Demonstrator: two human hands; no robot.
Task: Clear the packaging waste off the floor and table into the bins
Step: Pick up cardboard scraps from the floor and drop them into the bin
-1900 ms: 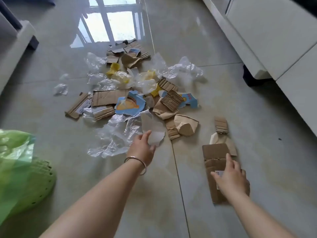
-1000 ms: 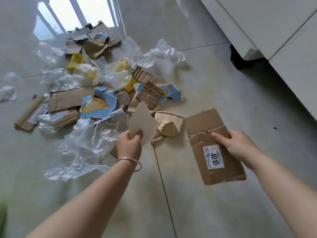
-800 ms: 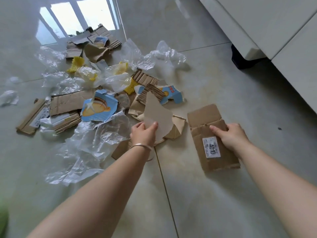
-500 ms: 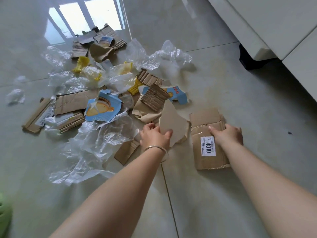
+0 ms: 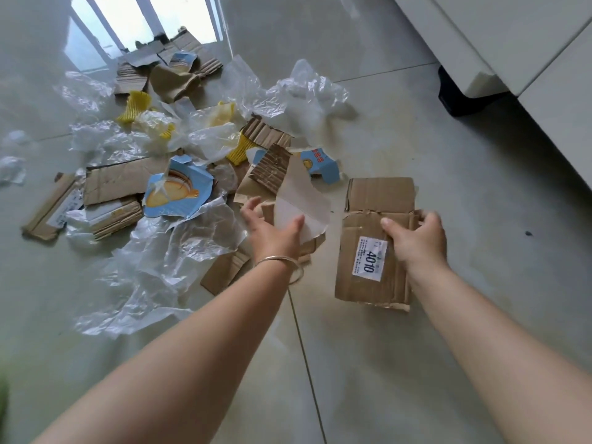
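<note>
Fingers [image 5: 392, 224] of right hand [image 5: 416, 240] clamped on flattened brown cardboard box with white 4010 label [image 5: 373, 251], just above floor. Left hand [image 5: 275, 233] pinching pale torn card scrap [image 5: 301, 200]. Light, stiff; best gripped at edges.

Both bare forearms reach toward twelve o'clock. The left hand [image 5: 275, 233], bangled at the wrist, has thumb pinched and fingers spread; the right hand [image 5: 416, 238] is curled closed, thumb on top.

The small print on the label [image 5: 368, 263] is too blurred to read. A cardboard scrap [image 5: 226, 270] lies partly hidden under the left hand [image 5: 274, 233]. The white cabinet [image 5: 512, 43] is cut off at the right edge.
</note>
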